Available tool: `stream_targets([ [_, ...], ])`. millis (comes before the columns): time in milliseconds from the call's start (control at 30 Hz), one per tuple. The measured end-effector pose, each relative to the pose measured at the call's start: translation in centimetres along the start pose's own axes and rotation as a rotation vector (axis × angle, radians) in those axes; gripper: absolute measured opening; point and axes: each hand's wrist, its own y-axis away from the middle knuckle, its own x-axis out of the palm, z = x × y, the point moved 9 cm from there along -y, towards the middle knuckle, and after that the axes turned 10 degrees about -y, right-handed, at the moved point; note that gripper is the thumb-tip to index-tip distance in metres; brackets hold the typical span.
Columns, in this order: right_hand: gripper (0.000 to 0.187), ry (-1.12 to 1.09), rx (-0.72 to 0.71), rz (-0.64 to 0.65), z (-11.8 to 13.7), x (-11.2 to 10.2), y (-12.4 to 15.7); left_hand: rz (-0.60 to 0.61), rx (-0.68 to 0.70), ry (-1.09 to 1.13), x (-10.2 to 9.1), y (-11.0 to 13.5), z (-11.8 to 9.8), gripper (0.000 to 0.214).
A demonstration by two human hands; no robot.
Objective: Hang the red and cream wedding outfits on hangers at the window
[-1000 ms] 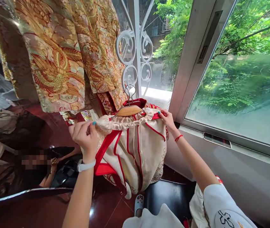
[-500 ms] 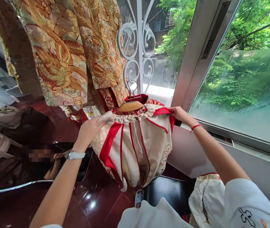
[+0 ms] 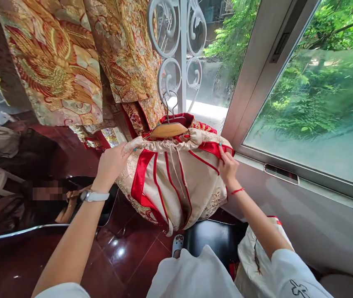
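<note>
A cream skirt (image 3: 176,182) with red trim and a gathered drawstring waist hangs in front of me, over a wooden hanger (image 3: 168,130) whose metal hook rises beside a second one. My left hand (image 3: 111,163) is closed on the left end of the waistband, its thumb lying on the fabric. At the right side my right hand (image 3: 228,167) grips the skirt by the red panel, with the index finger stretched up along it. Behind the waistband shows a red garment collar (image 3: 187,119). The fingertips under the cloth are hidden.
Gold embroidered garments (image 3: 58,70) hang at upper left by a white scrolled metal frame (image 3: 183,49). A phone (image 3: 280,174) lies on the windowsill. Below are a black seat (image 3: 210,238) and cream cloth (image 3: 251,256). Another person (image 3: 67,207) sits at left.
My right hand has shifted from the waistband's right corner down and inward onto the red side panel. The left hand stays on the waistband, and the view has tilted a little.
</note>
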Motion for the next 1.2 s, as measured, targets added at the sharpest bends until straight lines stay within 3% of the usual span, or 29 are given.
stream_targets([
  [100, 0.058, -0.006, 0.04, 0.104, -0.7, 2.8, -0.8, 0.078, -0.017, -0.05, 0.0, -0.6, 0.7, 0.034],
  [167, 0.062, -0.008, 0.052, 0.233, -0.2, 3.2, -1.4, 0.045, -0.01, -0.031, -0.6, -0.3, 0.4, 0.035],
  [233, 0.066, -0.006, 0.084, 0.245, 1.0, 2.2, -1.3, -0.171, -0.032, 0.021, -2.2, 1.3, -0.6, 0.039],
  [300, 0.064, -0.002, 0.146, 0.128, 2.5, 0.8, -0.5, -0.436, -0.064, 0.138, -2.9, 4.4, -2.8, 0.037],
  [333, 0.062, -0.005, 0.179, 0.06, 3.4, 0.5, 0.1, -0.506, -0.067, 0.237, -2.2, 5.8, -4.3, 0.03],
  [400, 0.059, -0.019, 0.229, -0.012, 5.2, 1.4, 1.4, -0.428, -0.022, 0.475, 1.5, 7.3, -8.4, 0.022],
  [467, 0.06, -0.04, 0.251, -0.015, 6.9, 3.1, 2.3, -0.292, -0.11, 0.725, 6.3, 7.7, -11.3, 0.027],
  [567, 0.059, -0.073, 0.246, -0.025, 8.6, 4.5, 3.2, -0.08, -0.302, 1.108, 12.2, 7.3, -13.9, 0.028],
  [633, 0.054, -0.109, 0.23, -0.063, 9.1, 3.9, 3.8, 0.02, -0.369, 1.324, 13.7, 7.5, -14.8, 0.037],
  [733, 0.037, -0.271, 0.257, -0.085, 9.2, 3.0, 3.9, 0.108, -0.389, 1.571, 12.9, 9.9, -15.7, 0.049],
  [800, 0.027, -0.531, 0.362, 0.069, 9.2, 4.5, 3.2, 0.182, -0.411, 1.704, 12.0, 12.3, -16.7, 0.051],
  [900, 0.033, -1.038, 0.616, 0.57, 11.5, 10.0, 2.3, 0.288, -0.47, 1.86, 11.2, 15.4, -18.6, 0.051],
  [967, 0.036, -1.255, 0.74, 0.836, 13.7, 12.3, 1.6, 0.302, -0.478, 1.902, 10.9, 16.3, -19.2, 0.051],
  [1033, 0.033, -1.318, 0.81, 0.932, 14.6, 13.6, 0.3, 0.284, -0.479, 1.899, 10.5, 16.5, -19.1, 0.051],
  [1200, 0.02, -1.245, 0.979, 0.913, 14.1, 15.8, -1.9, 0.282, -0.489, 1.857, 9.1, 16.9, -18.6, 0.053],
])
